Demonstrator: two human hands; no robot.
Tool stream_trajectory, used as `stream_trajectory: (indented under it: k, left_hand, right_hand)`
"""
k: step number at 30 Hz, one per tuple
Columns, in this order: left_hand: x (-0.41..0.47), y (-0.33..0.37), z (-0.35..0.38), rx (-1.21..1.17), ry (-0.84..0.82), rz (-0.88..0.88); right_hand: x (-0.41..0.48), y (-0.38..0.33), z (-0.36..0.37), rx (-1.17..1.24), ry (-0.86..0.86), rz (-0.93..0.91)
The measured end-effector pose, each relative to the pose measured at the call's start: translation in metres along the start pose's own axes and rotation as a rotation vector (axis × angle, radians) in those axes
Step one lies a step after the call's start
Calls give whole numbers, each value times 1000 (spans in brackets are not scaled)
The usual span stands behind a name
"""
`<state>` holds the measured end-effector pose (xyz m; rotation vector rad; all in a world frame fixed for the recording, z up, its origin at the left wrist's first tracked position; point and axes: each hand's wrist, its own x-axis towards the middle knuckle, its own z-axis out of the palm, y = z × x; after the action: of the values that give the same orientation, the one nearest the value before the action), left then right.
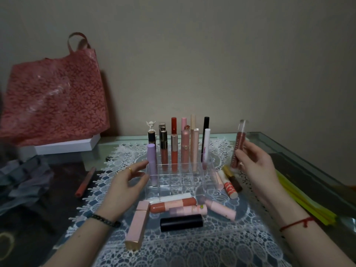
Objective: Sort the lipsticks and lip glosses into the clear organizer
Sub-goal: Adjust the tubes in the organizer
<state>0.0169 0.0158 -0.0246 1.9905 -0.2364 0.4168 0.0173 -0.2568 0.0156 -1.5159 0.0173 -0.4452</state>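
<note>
The clear organizer (173,186) stands mid-table on a white lace mat, with several lipsticks and glosses upright in its back rows and a lilac tube (151,164) at its left. My right hand (256,166) holds a clear-capped reddish-brown lip gloss (238,145) upright, to the right of the organizer and above the table. My left hand (125,182) hovers at the organizer's left front corner with fingers relaxed, holding nothing. Loose tubes lie in front: a pink square one (137,226), a black one (181,222), an orange-pink one (173,204), more pink ones (219,209).
A red patterned bag (54,97) leans on the wall at the back left, over a white box (65,146). A red lip pencil (85,182) lies left of the mat. Yellow sticks (306,199) lie along the glass table's right side. More tubes (229,185) rest right of the organizer.
</note>
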Motion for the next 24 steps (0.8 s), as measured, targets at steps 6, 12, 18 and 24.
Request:
stream_trajectory:
  k: [6,12,18,24]
  left_hand:
    - [-1,1,-1,19,-10,-12]
    - [1,0,-1,22,-2,-9]
    - [2,-7,-1,6,4,-9]
    - [4,-10,0,16,6,-15]
  right_hand:
    - [-15,-16,43,63,-182,-132]
    - [-20,-13,96,36,-276,-201]
    - [-22,0,120,-110,-221,-268]
    - [-23,13,121,-207,-222,-260]
